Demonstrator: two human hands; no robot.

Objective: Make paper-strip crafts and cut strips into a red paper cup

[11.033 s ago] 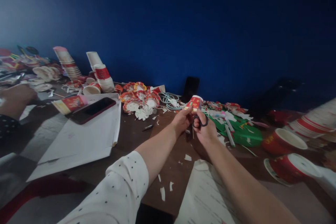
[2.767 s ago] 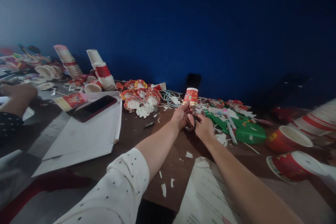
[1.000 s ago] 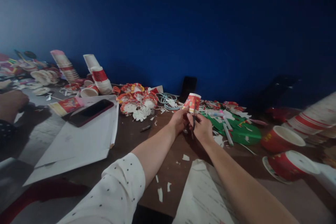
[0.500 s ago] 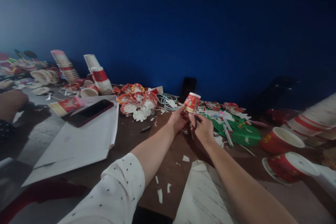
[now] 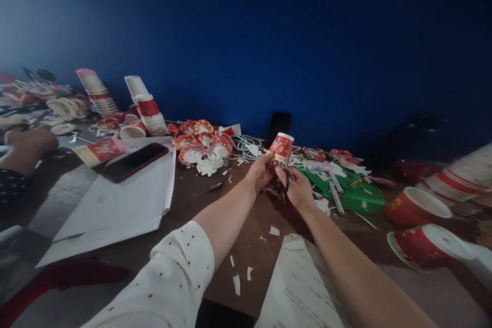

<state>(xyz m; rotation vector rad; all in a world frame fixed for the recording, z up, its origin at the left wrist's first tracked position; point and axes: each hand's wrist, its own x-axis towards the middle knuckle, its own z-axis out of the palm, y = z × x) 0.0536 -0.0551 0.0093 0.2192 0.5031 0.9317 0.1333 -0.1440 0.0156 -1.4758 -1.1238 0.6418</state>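
Note:
A red and white paper cup (image 5: 282, 146), tilted a little, is held up over the brown table. The fingers of my left hand (image 5: 262, 172) are closed on its lower left side. My right hand (image 5: 299, 186) is closed around the dark handles of scissors (image 5: 286, 178), right up against the lower part of the cup. The blades are mostly hidden, so I cannot tell how far they reach into the paper. Small white paper scraps (image 5: 236, 284) lie on the table below my forearms.
Red cut-paper flowers (image 5: 205, 143) pile up left of the cup. A phone (image 5: 134, 162) rests on a white board (image 5: 115, 212). Cup stacks (image 5: 149, 113) stand at left. Green paper (image 5: 359, 197) with pens and red cups (image 5: 418, 205) are at right. Another person's hand (image 5: 33, 144) is at far left.
The cup has turned slightly in my hands, and both hands stay at nearly the same spot. The other person's hand at far left has moved to the right.

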